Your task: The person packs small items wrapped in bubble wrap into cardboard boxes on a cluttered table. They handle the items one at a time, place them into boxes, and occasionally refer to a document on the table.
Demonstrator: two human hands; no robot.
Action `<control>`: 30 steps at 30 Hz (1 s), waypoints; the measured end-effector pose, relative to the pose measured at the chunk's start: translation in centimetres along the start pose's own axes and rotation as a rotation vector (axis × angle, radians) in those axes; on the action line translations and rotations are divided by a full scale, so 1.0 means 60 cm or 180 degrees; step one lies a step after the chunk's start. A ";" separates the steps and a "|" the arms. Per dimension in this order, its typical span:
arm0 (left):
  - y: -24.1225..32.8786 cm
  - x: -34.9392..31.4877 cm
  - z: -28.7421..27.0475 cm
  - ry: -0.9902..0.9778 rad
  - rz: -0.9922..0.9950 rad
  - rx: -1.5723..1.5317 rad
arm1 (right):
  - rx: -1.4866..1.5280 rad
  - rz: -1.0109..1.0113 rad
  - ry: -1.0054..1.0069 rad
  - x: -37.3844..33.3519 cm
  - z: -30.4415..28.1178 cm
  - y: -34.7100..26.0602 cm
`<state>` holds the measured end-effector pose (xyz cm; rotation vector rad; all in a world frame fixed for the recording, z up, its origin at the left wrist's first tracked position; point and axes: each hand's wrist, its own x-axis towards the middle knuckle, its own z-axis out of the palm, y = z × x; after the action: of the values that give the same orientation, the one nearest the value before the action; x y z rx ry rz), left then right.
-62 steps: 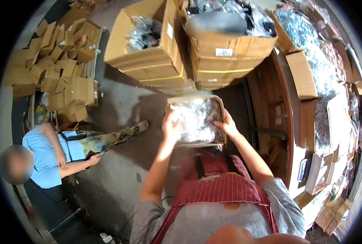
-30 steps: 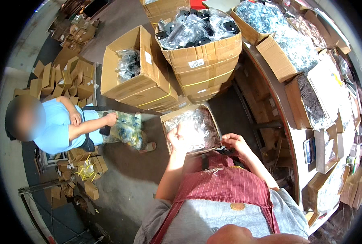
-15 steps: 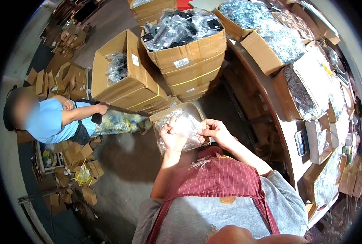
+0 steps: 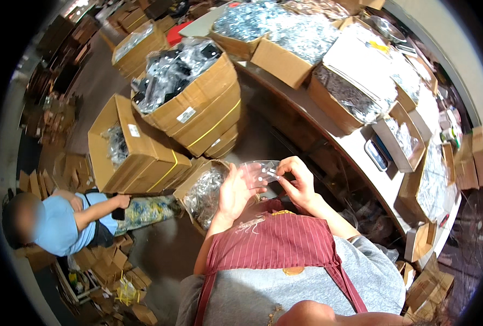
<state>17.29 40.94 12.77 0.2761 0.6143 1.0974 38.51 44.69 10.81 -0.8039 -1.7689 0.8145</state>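
Observation:
A small clear plastic bag (image 4: 259, 170) with little white spots is stretched between my hands in front of the apron. My right hand (image 4: 301, 182) pinches its right end between thumb and fingertips. Behind the bag, my left hand (image 4: 235, 193) has its palm turned up and its fingers spread, touching the plastic without closing on it. Just left of that hand, a low open carton (image 4: 182, 191) holds a heap of clear plastic bags (image 4: 206, 194). What the bag contains is too small to make out.
Tall cartons (image 4: 211, 108) full of bagged black parts stand ahead, with an open carton (image 4: 149, 163) beside them. A long table (image 4: 355, 155) with boxes of small packets curves along my right. A person in a blue shirt (image 4: 62, 223) is at the left.
My view has turned right, so the cartons and the person appear shifted left. My left hand has opened out from a grip on the bag; my right hand still pinches it.

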 end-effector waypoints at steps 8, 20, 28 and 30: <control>-0.036 0.046 0.031 0.0207 0.0571 0.1552 | 0.0335 0.0511 0.0676 -0.040 -0.045 0.004; -0.063 0.075 0.036 -0.0197 0.0194 0.1858 | 0.3422 0.2810 0.0703 -0.078 -0.073 -0.012; -0.022 0.070 0.018 -0.0245 0.0823 0.3249 | 0.3466 0.2453 0.1110 -0.079 -0.066 0.031; 0.014 0.048 0.083 -0.0381 0.0820 0.3154 | 0.3421 0.2429 0.1317 -0.071 -0.085 0.024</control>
<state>20.52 44.30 16.24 1.2940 1.0015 0.9331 44.80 42.82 8.93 -0.7789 -0.4344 1.7192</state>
